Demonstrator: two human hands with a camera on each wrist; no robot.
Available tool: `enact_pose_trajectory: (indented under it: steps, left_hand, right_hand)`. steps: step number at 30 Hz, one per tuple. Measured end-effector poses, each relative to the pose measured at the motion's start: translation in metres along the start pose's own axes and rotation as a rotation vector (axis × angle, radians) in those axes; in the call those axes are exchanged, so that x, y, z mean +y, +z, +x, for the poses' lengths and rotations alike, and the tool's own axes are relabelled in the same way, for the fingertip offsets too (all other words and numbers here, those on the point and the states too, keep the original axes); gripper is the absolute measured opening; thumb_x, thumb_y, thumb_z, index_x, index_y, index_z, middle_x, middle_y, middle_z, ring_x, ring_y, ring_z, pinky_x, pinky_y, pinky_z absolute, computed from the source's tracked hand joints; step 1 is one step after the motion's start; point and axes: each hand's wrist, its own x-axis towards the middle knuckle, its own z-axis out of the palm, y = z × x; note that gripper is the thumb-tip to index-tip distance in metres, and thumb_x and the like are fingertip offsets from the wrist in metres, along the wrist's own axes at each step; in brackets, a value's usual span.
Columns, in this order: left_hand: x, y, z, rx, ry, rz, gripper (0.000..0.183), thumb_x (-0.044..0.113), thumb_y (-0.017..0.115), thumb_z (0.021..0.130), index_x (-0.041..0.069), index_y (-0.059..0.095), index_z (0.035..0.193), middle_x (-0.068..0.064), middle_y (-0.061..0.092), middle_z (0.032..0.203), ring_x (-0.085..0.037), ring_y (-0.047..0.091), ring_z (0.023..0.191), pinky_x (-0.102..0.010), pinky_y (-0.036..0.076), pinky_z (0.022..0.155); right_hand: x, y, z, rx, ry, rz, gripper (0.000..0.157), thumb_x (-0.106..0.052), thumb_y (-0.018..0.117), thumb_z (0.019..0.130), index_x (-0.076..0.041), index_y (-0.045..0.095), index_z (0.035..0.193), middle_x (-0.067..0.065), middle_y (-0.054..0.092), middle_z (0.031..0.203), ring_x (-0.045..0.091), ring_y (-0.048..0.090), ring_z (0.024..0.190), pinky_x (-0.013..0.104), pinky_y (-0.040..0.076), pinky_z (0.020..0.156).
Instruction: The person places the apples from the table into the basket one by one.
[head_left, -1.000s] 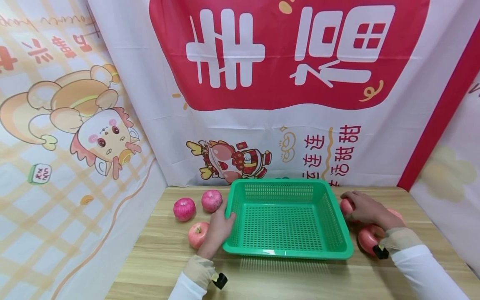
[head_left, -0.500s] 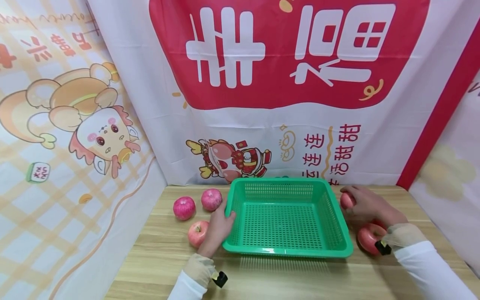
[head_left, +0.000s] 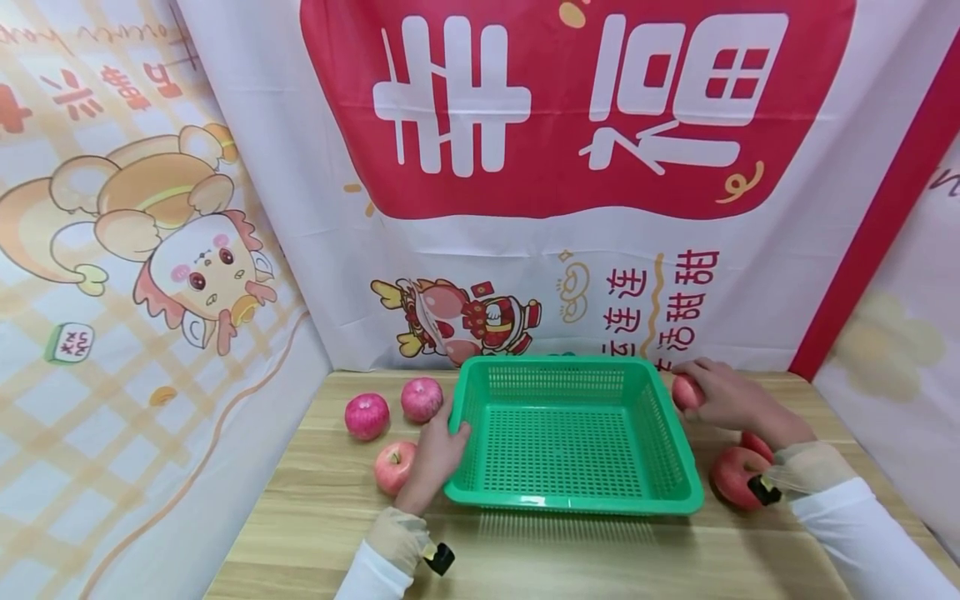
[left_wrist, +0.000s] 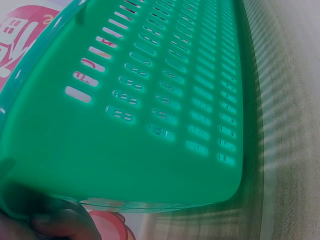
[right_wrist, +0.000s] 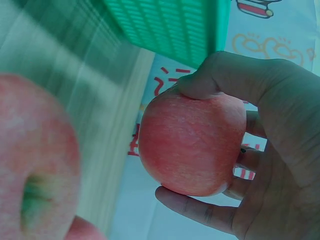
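Observation:
A green plastic basket point(head_left: 573, 505) with slotted walls stands on the table, with nothing inside it. My left hand point(head_left: 438, 454) grips its left rim, and in the left wrist view curled fingers point(left_wrist: 65, 223) show at the basket's edge. Beyond the basket's right side, my right hand point(head_left: 726, 398) holds a red apple point(head_left: 687, 392). The right wrist view shows thumb and fingers curled round this apple point(right_wrist: 195, 142), close beside the basket wall point(right_wrist: 175, 27). Under my right wrist lies a larger red apple point(head_left: 738, 477), and part of another apple point(head_left: 757, 446) shows behind it.
Left of the basket sit two pink-striped apples point(head_left: 367, 416) and a paler red apple point(head_left: 394, 467) beside my left hand. The wooden table point(head_left: 315, 533) ends at a printed white cloth point(head_left: 450, 242) behind, with more printed cloth on both sides.
My right hand has lifted the apple slightly and moved it a little left, toward the basket's right rim. My left hand and the basket have stayed in place.

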Motion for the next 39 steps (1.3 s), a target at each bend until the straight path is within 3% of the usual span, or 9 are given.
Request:
enact_pose_trajectory:
  steps: [5, 15, 23, 39]
  left_hand:
    - [-0.002, 0.001, 0.001, -0.003, -0.004, 0.007, 0.062, 0.011, 0.062, 0.103, 0.005, 0.042, 0.162, -0.028, 0.065, 0.140, -0.032, 0.069, 0.109, -0.055, 0.060, 0.095]
    - [-0.002, 0.000, 0.001, 0.003, 0.003, 0.011, 0.062, 0.011, 0.062, 0.103, 0.004, 0.043, 0.161, -0.028, 0.066, 0.138, -0.032, 0.069, 0.109, -0.056, 0.059, 0.096]
    - [-0.002, -0.001, 0.001, 0.002, -0.008, 0.008, 0.063, 0.012, 0.062, 0.103, 0.004, 0.042, 0.162, -0.028, 0.065, 0.140, -0.032, 0.068, 0.112, -0.057, 0.058, 0.099]
    - [-0.003, 0.002, 0.002, 0.020, 0.008, 0.010, 0.062, 0.012, 0.063, 0.102, 0.006, 0.044, 0.161, -0.028, 0.066, 0.140, -0.035, 0.069, 0.113, -0.057, 0.058, 0.097]
  right_hand:
    - [-0.010, -0.008, 0.002, 0.003, -0.024, -0.010, 0.083, -0.028, 0.092, 0.078, -0.010, 0.055, 0.150, 0.024, 0.052, 0.148, 0.049, 0.050, 0.126, 0.064, 0.058, 0.088]
    - [-0.028, -0.024, 0.003, -0.006, -0.022, -0.035, 0.078, -0.032, 0.091, 0.078, -0.011, 0.058, 0.146, 0.024, 0.055, 0.142, 0.048, 0.052, 0.121, 0.058, 0.060, 0.076]
    - [-0.040, -0.034, 0.006, 0.001, -0.042, -0.061, 0.076, -0.040, 0.088, 0.082, -0.014, 0.058, 0.146, 0.023, 0.056, 0.144, 0.045, 0.053, 0.122, 0.058, 0.060, 0.077]
    - [-0.060, -0.038, 0.014, 0.038, -0.131, -0.087, 0.065, -0.028, 0.085, 0.083, -0.011, 0.063, 0.141, 0.021, 0.058, 0.143, 0.042, 0.056, 0.122, 0.056, 0.059, 0.079]
